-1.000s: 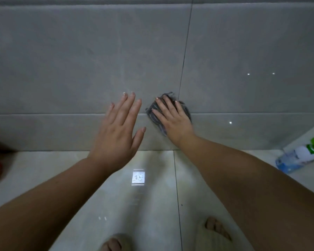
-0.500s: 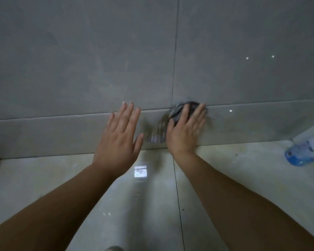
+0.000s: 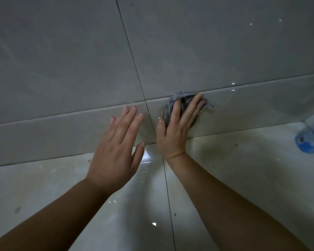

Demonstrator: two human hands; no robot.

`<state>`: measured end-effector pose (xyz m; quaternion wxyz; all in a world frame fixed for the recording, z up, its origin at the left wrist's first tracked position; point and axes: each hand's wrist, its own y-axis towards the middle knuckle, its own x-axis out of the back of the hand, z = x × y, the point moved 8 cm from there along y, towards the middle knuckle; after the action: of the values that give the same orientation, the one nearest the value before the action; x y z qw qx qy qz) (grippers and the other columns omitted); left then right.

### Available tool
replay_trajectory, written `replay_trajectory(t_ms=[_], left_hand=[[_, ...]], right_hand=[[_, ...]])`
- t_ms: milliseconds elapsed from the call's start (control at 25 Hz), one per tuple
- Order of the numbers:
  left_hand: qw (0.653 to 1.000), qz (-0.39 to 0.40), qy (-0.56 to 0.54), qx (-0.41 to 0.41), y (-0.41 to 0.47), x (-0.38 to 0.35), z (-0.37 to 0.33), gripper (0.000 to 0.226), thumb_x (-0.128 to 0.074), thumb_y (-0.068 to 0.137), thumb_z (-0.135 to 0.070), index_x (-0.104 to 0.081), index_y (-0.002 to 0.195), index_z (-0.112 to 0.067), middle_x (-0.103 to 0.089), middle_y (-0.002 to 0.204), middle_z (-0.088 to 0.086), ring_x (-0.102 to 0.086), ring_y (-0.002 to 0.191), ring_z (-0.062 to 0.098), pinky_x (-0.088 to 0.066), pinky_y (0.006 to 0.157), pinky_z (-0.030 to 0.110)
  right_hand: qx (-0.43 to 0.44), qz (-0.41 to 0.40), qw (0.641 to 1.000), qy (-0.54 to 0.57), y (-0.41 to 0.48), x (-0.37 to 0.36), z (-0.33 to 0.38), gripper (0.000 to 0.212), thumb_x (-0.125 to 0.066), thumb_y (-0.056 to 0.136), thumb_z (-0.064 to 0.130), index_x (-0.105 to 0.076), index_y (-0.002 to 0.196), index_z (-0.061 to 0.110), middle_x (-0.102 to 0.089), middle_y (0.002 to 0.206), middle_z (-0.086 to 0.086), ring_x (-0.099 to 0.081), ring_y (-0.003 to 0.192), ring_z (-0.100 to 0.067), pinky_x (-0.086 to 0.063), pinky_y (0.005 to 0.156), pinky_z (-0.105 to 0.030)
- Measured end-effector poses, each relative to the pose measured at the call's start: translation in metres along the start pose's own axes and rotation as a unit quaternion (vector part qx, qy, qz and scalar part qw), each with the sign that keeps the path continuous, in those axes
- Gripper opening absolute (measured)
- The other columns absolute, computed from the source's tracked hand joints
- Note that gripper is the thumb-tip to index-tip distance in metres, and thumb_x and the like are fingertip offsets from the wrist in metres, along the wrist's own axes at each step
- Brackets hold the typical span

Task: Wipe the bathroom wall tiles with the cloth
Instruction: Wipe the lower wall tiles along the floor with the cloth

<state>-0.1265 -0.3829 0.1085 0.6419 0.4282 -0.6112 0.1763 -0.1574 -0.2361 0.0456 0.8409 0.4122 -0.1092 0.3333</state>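
Wall tiles (image 3: 62, 51): large grey glossy tiles fill the upper part of the head view. A narrower low band of tile (image 3: 34, 140) runs along the bottom, where the wall meets the floor.
Floor (image 3: 43, 187): pale and shiny, with a few small dark specks and bright reflections.
Left hand (image 3: 116, 151): bare and holding nothing, fingers straight and slightly spread. It reaches towards the low band just left of the grout line; whether the fingertips touch the tile cannot be told.
Grout line (image 3: 130, 51): a thin dark vertical joint that slants down the wall and passes between the two hands.
Right hand (image 3: 174, 131): just right of the grout line and close beside the left hand, but apart from it. The palm faces the wall and the fingers lie straight across the cloth — pressing it flat, not curled round it.
Cloth (image 3: 168, 111): a grey, dark-striped rag bunched under the right hand's fingers, against the low band. Its upper edge reaches the joint with the big tile above, and a corner pokes out to the right of the fingers.
Bottle (image 3: 308, 142): clear with a blue end, on the floor at the far right edge — partly cut off and well apart from the hands.
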Motion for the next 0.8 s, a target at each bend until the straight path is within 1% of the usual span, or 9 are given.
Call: replay_trajectory(t_ms=[200, 280, 320, 400, 480, 520, 600, 680, 800], left_hand=[[1.0, -0.014, -0.011, 0.019, 0.003, 0.004, 0.006, 0.061, -0.044, 0.099, -0.029, -0.027, 0.153, -0.005, -0.024, 0.161, 0.011, -0.015, 0.152, 0.023, -0.017, 0.123, 0.046], [1.0, -0.013, -0.013, 0.02, 0.002, 0.005, 0.008, 0.061, -0.044, 0.099, -0.029, -0.027, 0.153, -0.005, -0.024, 0.161, 0.011, -0.015, 0.152, 0.023, -0.017, 0.123, 0.046], [1.0, -0.015, -0.009, 0.022, 0.001, 0.006, 0.01, 0.061, -0.044, 0.1, -0.029, -0.027, 0.153, -0.005, -0.024, 0.161, 0.011, -0.015, 0.152, 0.023, -0.016, 0.123, 0.046], [0.999, -0.019, -0.006, 0.027, -0.001, 0.008, 0.012, 0.061, -0.044, 0.1, -0.029, -0.028, 0.153, -0.005, -0.025, 0.161, 0.012, -0.015, 0.152, 0.023, -0.016, 0.123, 0.046], [0.999, -0.021, -0.012, 0.026, 0.0, 0.01, 0.013, 0.061, -0.044, 0.1, -0.029, -0.028, 0.153, -0.004, -0.026, 0.161, 0.013, -0.015, 0.152, 0.023, -0.017, 0.123, 0.047], [0.999, -0.022, -0.013, 0.024, -0.001, 0.011, 0.014, 0.061, -0.045, 0.1, -0.028, -0.028, 0.153, -0.004, -0.026, 0.161, 0.013, -0.015, 0.152, 0.024, -0.017, 0.123, 0.047], [0.999, -0.024, -0.006, 0.02, -0.001, 0.013, 0.018, 0.061, -0.046, 0.1, -0.028, -0.028, 0.153, -0.005, -0.025, 0.161, 0.013, -0.015, 0.152, 0.024, -0.016, 0.123, 0.046], [1.0, -0.021, 0.008, 0.02, -0.002, 0.012, 0.022, 0.061, -0.046, 0.1, -0.03, -0.028, 0.153, -0.006, -0.025, 0.161, 0.013, -0.014, 0.152, 0.025, -0.016, 0.123, 0.047], [1.0, -0.006, 0.024, 0.013, -0.005, 0.006, 0.021, 0.062, -0.046, 0.1, -0.03, -0.026, 0.153, -0.007, -0.024, 0.161, 0.013, -0.014, 0.152, 0.025, -0.017, 0.122, 0.049]], right_hand=[[0.128, 0.032, 0.982, -0.132, -0.003, -0.01, -0.025, 0.044, -0.048, 0.095, 0.034, -0.037, 0.136, 0.02, -0.008, 0.153, -0.017, 0.0, 0.145, -0.042, 0.001, 0.12, -0.051], [0.161, 0.027, 0.972, -0.166, -0.004, -0.007, -0.039, 0.041, -0.045, 0.098, 0.037, -0.039, 0.135, 0.022, -0.008, 0.153, -0.014, -0.006, 0.143, -0.042, -0.004, 0.12, -0.052], [0.145, 0.024, 0.975, -0.164, -0.004, -0.005, -0.045, 0.039, -0.045, 0.098, 0.036, -0.04, 0.134, 0.02, -0.009, 0.154, -0.015, -0.009, 0.142, -0.044, -0.009, 0.119, -0.055], [0.042, 0.003, 0.992, -0.121, -0.007, -0.003, -0.05, 0.036, -0.047, 0.097, 0.028, -0.04, 0.129, 0.013, -0.012, 0.153, -0.024, -0.01, 0.14, -0.051, -0.017, 0.116, -0.061], [-0.074, -0.017, 0.995, -0.058, -0.014, -0.007, -0.039, 0.041, -0.049, 0.094, 0.02, -0.037, 0.131, 0.007, -0.011, 0.152, -0.036, -0.006, 0.14, -0.055, -0.013, 0.116, -0.06], [-0.086, -0.011, 0.996, -0.036, -0.016, -0.013, -0.024, 0.043, -0.049, 0.093, 0.02, -0.036, 0.132, 0.007, -0.009, 0.152, -0.037, -0.003, 0.141, -0.055, -0.01, 0.117, -0.059], [0.018, 0.072, 0.996, -0.041, -0.026, -0.037, 0.014, 0.047, -0.046, 0.093, 0.026, -0.036, 0.137, 0.014, -0.002, 0.156, -0.027, 0.008, 0.144, -0.048, -0.004, 0.118, -0.056], [0.179, 0.142, 0.968, -0.106, -0.04, -0.053, 0.035, 0.056, -0.043, 0.091, 0.037, -0.03, 0.144, 0.025, 0.005, 0.157, -0.012, 0.019, 0.145, -0.039, 0.002, 0.119, -0.051], [0.274, 0.113, 0.937, -0.186, -0.038, -0.05, 0.015, 0.06, -0.046, 0.089, 0.039, -0.031, 0.145, 0.027, -0.007, 0.155, -0.014, 0.0, 0.144, -0.036, 0.001, 0.12, -0.047]])
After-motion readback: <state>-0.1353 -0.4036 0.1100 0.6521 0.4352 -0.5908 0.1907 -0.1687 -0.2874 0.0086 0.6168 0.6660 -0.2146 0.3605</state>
